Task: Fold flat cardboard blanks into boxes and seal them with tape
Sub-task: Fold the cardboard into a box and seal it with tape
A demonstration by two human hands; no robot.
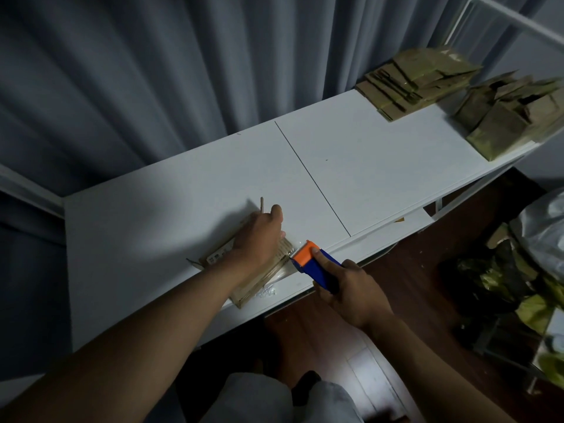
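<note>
Left hand: your left hand (259, 236) presses flat on the cardboard box (253, 270), near the white table's (152, 233) front edge.
Right hand: your right hand (351, 288) grips the blue-and-orange tape dispenser (314, 264), its orange head touching the box's right end.
Far right: two piles of cardboard blanks (415, 83).
</note>
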